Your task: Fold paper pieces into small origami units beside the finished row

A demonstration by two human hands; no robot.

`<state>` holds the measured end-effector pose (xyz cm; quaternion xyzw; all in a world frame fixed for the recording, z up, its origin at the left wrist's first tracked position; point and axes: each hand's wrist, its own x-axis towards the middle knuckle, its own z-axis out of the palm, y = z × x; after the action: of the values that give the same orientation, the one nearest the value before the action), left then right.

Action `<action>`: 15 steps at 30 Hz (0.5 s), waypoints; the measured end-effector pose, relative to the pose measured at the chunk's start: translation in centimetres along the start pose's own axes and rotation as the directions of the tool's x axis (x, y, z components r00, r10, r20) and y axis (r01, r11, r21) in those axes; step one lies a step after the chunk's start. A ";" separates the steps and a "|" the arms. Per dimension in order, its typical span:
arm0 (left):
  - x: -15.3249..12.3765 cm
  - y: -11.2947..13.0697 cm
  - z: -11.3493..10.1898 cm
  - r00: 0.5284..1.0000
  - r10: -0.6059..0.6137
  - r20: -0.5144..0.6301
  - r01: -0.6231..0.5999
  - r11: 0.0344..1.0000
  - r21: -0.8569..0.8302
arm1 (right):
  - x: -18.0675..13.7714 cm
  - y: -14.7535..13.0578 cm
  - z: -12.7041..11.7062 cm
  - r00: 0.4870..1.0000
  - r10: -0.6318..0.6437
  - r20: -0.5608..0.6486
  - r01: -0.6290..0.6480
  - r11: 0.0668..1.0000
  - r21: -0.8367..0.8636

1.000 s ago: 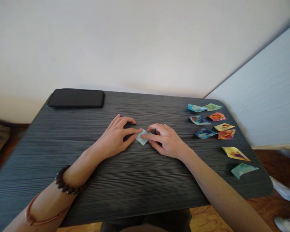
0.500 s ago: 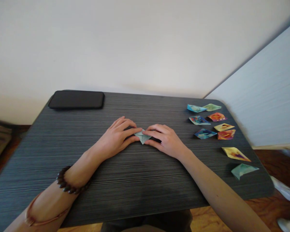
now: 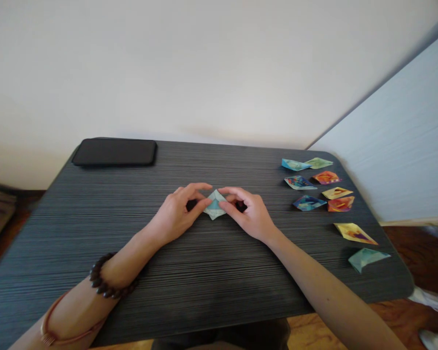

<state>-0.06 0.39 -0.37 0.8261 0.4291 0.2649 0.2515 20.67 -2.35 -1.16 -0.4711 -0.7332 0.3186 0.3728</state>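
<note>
A small pale green folded paper (image 3: 214,212) is between my two hands over the middle of the table. It now shows as a diamond with a bluer patch at its centre. My left hand (image 3: 178,209) pinches its left corner, thumb on the near face and index finger arched above. On the opposite corner, my right hand (image 3: 246,209) grips with the thumb pressed on the face and the fingers curled behind. Parts of the paper's side corners are hidden by my fingers.
Several folded paper pieces in blue, orange, yellow and green lie along the right side, among them a green one (image 3: 367,258) nearest me. A black phone-like slab (image 3: 115,152) rests at the back left of the dark table (image 3: 211,287). A wall (image 3: 204,73) stands behind.
The paper has gone from a downward-pointing triangle to a diamond, its upper corner now showing. Both thumbs have moved up onto its face, and the fingers have shifted behind or above it.
</note>
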 end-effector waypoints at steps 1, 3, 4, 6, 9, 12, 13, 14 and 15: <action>0.1 0.0 0.0 0.999 -0.023 0.026 0.023 1.000 -0.009 | 0.0 0.1 0.0 1.000 0.017 0.019 -0.017 1.000 0.006; 0.2 -0.1 -0.1 0.998 0.002 0.069 -0.003 1.000 0.005 | 0.1 0.2 0.0 0.999 0.025 0.030 -0.023 0.999 -0.039; 0.3 -0.2 -0.2 0.996 0.026 0.081 -0.028 0.999 0.019 | 0.2 0.1 0.1 0.999 0.018 0.033 -0.016 0.997 -0.082; 0.3 -0.5 -0.2 0.994 0.061 0.092 -0.066 0.996 0.053 | 0.3 0.0 0.1 0.999 -0.003 0.044 0.010 0.985 -0.173; 0.3 -0.8 -0.1 0.994 0.079 0.082 -0.088 0.990 0.112 | 0.5 0.0 0.1 0.998 -0.037 0.056 0.050 0.966 -0.255; 0.3 -1.1 0.0 0.991 0.101 0.084 -0.112 0.983 0.146 | 0.6 0.2 -0.1 0.996 -0.051 0.078 0.070 0.961 -0.269; 0.3 -1.1 0.0 0.990 0.110 0.090 -0.123 0.981 0.151 | 0.6 0.3 -0.2 0.994 -0.058 0.094 0.081 0.961 -0.265; 0.3 -1.2 0.0 0.987 0.124 0.100 -0.139 0.978 0.154 | 0.6 0.4 -0.3 0.991 -0.072 0.110 0.098 0.961 -0.257; 0.3 -1.2 -0.1 0.984 0.142 0.111 -0.158 0.975 0.155 | 0.6 0.5 -0.4 0.988 -0.090 0.127 0.120 0.961 -0.249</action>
<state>-0.70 1.32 -0.98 0.8861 0.3725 0.2061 0.1834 21.02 -1.58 -1.21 -0.4565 -0.8123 0.2278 0.2825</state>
